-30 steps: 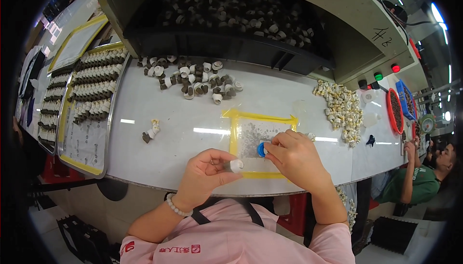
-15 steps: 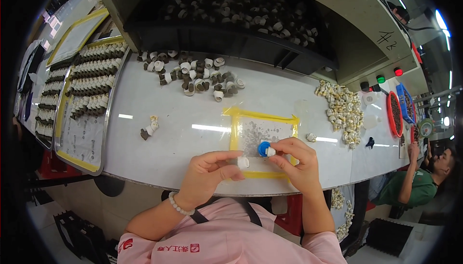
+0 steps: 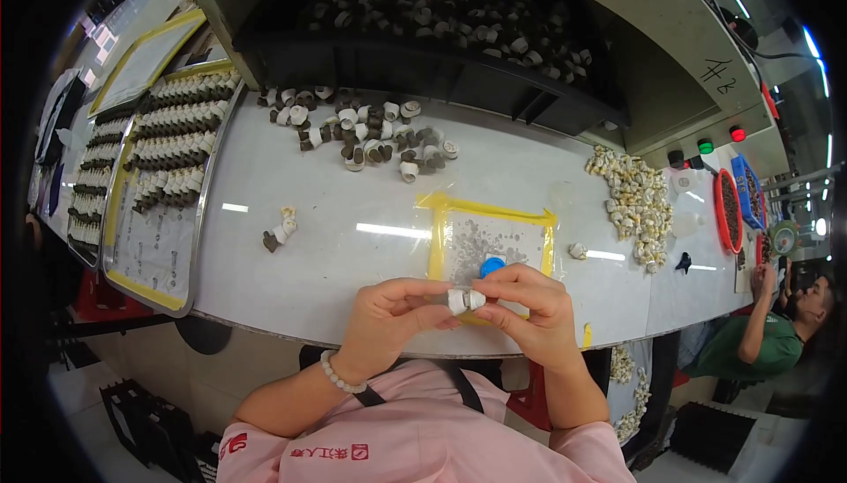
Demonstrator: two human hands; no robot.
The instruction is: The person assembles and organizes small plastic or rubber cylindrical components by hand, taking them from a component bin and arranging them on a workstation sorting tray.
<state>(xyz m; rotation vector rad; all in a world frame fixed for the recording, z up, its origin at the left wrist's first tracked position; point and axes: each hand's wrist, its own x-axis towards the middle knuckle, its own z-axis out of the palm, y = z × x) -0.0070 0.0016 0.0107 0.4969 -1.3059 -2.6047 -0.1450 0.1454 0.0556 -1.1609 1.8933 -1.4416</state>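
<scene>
My left hand pinches a small white figurine part between thumb and fingers. Opposite it, my right hand grips a smaller white piece, and the two parts meet or nearly meet. Just beyond my right fingers is a round blue cap, partly hidden, on a yellow-taped sheet marked with grey spots. A white-and-brown figurine lies by itself to the left on the table.
White-and-dark parts lie scattered before a black bin of similar parts. Cream pieces are heaped at right. Trays with rows of figurines stand left. A red basket and a person in green are far right.
My right hand has moved left from the blue cap with its white piece, leaving the cap on the sheet. Both hands have come together, bringing the two white parts end to end.
</scene>
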